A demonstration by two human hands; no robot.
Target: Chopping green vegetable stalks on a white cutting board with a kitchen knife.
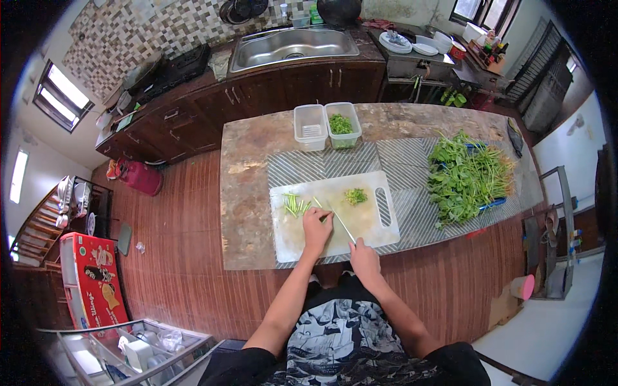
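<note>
A white cutting board (293, 241) lies on the table's near side. My right hand (365, 260) is closed round the handle of a knife (346, 230), its blade slanting up and left across the board. Close to the blade's left side, my left hand (318, 229) has its fingers pinched together on a thin green stalk (317, 202), which pokes out past the fingertips. Several cut green stalks (295, 204) lie left of that hand. A small heap of chopped greens (355, 196) sits right of the blade, near the board's slotted handle.
Beyond the board stand a clear plastic container (310, 143) and another container (343, 143) holding chopped greens (340, 123). To the right, leafy greens with long stems (460, 177) are piled on a blue tray (494, 202). The wooden table (248, 212) is partly covered by striped sheets (412, 168).
</note>
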